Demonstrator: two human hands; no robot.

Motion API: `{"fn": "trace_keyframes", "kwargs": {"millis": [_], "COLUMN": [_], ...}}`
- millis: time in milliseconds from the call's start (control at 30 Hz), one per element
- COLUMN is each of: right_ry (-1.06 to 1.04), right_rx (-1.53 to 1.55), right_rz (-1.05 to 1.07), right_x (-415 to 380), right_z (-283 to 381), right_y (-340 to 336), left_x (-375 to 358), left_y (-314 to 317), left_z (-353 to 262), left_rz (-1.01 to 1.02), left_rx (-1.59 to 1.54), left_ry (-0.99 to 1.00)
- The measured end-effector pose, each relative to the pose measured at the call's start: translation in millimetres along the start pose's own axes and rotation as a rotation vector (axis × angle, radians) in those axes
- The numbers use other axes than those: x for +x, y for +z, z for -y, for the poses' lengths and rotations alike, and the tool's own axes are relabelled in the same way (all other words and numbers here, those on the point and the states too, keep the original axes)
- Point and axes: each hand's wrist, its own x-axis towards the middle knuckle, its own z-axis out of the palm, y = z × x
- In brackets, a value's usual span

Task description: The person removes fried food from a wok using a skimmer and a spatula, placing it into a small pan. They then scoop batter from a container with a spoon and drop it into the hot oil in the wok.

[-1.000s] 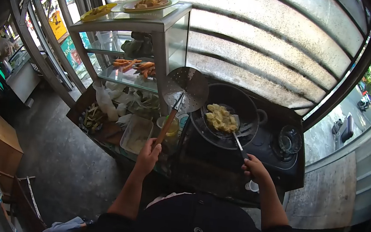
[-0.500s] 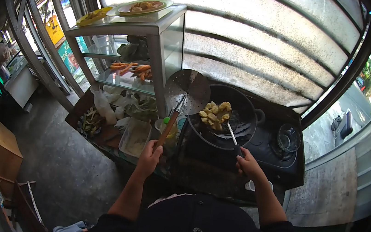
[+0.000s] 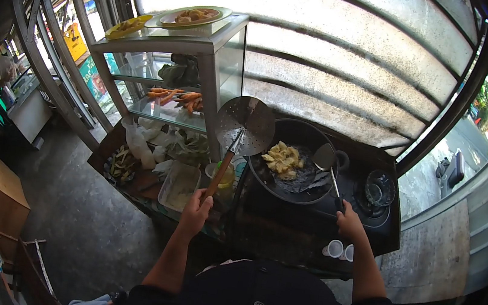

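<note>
My left hand (image 3: pixel 196 210) is closed around the wooden handle of a round perforated skimmer (image 3: pixel 245 126), whose disc is raised at the left rim of a large dark pan (image 3: pixel 289 194). The black handle of a spatula (image 3: pixel 324 157) is in the closed fingers of my right hand (image 3: pixel 350 219). Its blade is over the right part of the pan, apart from the food. Yellowish fried pieces (image 3: pixel 282 160) lie clustered in dark oil in the pan's left half.
A glass display case (image 3: pixel 207 56) with plates on top stands behind left. Nearer are a plastic tub (image 3: pixel 179 186) and bags. Right of the pan is another burner (image 3: pixel 372 196); two white cups (image 3: pixel 334 248) stand at the front edge. Corrugated sheeting (image 3: pixel 341 55) rises behind.
My right hand and the spatula have moved right, off the fried pieces, which now lie lower in the oil. The left hand and skimmer have barely moved. The view has tilted slightly.
</note>
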Motion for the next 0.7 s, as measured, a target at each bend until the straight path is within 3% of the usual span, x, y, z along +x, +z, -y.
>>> {"fn": "trace_keyframes", "kwargs": {"millis": [133, 200, 233, 267, 333, 600, 700], "right_ry": [0.121, 0.318, 0.327, 0.327, 0.400, 0.327, 0.244], "right_rx": [0.359, 0.804, 0.882, 0.885, 1.189, 1.265, 1.060], "right_rz": [0.209, 0.409, 0.550, 0.547, 0.739, 0.578, 0.423], "right_x": [9.1, 9.5, 3.8, 3.5, 5.8, 38.2, 51.2], "right_z": [-9.2, 1.0, 9.9, 15.8, 25.7, 51.1, 51.6], "right_y": [10.3, 22.2, 22.3, 26.5, 36.9, 70.4, 64.9], "left_x": [2.1, 3.4, 3.2, 3.3, 6.0, 4.7, 3.2], "left_y": [-0.6, 1.0, 2.9, 4.5, 7.0, 13.6, 12.8], "left_z": [4.9, 4.8, 2.2, 0.6, 4.1, 1.8, 2.5], "left_rz": [-0.005, -0.001, 0.008, 0.017, 0.023, 0.045, 0.036], "left_rx": [0.002, 0.001, -0.008, -0.017, -0.005, 0.014, 0.004], "left_ry": [0.005, 0.014, 0.001, -0.012, -0.002, 0.011, 0.005]}}
